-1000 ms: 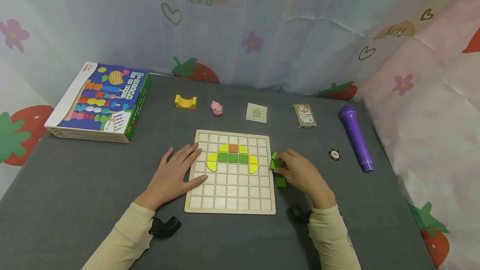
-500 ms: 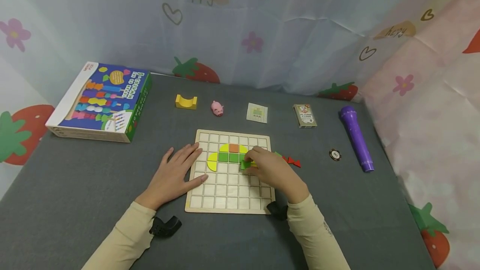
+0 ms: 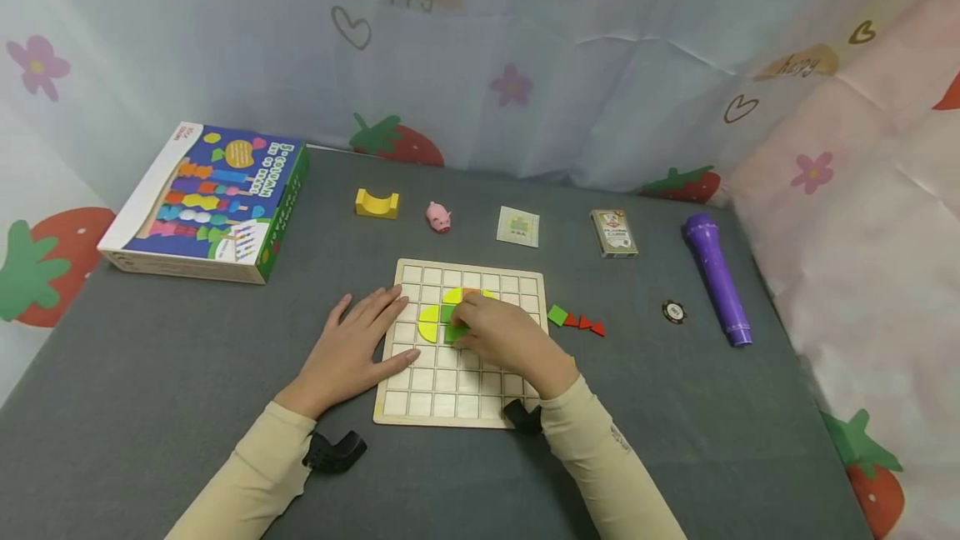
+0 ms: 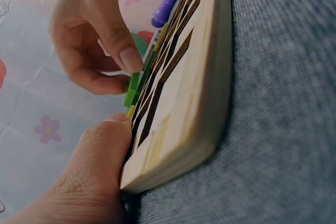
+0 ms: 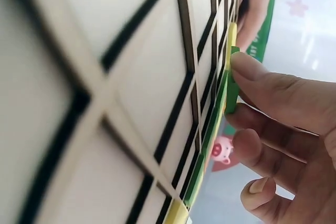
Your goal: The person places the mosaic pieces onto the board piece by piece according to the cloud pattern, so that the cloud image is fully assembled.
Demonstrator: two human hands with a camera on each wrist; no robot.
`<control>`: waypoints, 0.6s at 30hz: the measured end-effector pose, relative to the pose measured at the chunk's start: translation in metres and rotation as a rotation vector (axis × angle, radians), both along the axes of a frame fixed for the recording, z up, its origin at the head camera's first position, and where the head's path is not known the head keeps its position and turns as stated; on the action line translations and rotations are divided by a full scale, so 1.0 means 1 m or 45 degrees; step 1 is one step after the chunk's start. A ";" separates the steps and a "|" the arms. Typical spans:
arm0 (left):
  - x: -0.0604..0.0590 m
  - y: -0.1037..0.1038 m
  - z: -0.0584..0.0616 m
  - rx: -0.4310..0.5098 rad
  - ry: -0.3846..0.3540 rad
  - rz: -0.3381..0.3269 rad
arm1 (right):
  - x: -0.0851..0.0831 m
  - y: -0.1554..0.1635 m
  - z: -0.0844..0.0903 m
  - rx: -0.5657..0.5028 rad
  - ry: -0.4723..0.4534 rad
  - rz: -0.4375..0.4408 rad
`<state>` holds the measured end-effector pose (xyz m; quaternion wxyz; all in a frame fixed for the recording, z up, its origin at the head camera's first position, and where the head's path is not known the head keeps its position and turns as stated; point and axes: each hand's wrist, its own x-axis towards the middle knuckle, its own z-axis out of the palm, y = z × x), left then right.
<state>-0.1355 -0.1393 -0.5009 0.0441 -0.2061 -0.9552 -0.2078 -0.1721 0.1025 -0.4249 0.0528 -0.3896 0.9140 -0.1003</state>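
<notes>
A square-celled wooden board (image 3: 422,402) lies on the grey cloth. Yellow rounded tiles (image 3: 427,324), green squares (image 3: 446,312) and an orange square (image 3: 469,291) sit in its upper cells, partly hidden by my right hand (image 3: 512,342). Between thumb and index finger that hand pinches a green square tile (image 5: 234,90), held just over the cells below the green row; its other fingers curl loosely. My left hand (image 3: 351,350) rests at the board's left side, fingers spread on its edge. The left wrist view shows its thumb (image 4: 102,145) against the board.
Right of the board lie a green tile (image 3: 557,315) and red triangles (image 3: 584,322). Behind it stand a yellow block (image 3: 377,205), pink pig (image 3: 438,217), pattern card (image 3: 517,227) and card box (image 3: 614,233). A game box (image 3: 210,202), purple microphone (image 3: 717,277) and chip (image 3: 673,312) flank these.
From the tiles beside the board, my right hand has carried a green square tile leftward to the board's middle. My left hand stays at the board's edge. The head view has shifted slightly.
</notes>
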 end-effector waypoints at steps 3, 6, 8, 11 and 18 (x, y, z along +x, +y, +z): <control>0.000 0.001 0.001 -0.012 -0.008 0.000 | 0.001 -0.002 -0.001 0.028 0.009 0.000; 0.000 0.001 0.002 -0.015 -0.009 0.001 | 0.001 -0.004 -0.002 0.046 0.022 0.002; 0.000 0.001 0.002 -0.016 -0.010 0.001 | 0.001 -0.004 -0.003 0.051 0.026 0.006; 0.000 0.000 0.003 -0.015 -0.006 0.002 | 0.000 -0.006 -0.003 0.058 0.036 0.009; 0.001 0.001 0.004 -0.001 -0.015 -0.001 | 0.001 -0.009 -0.004 0.077 0.030 0.008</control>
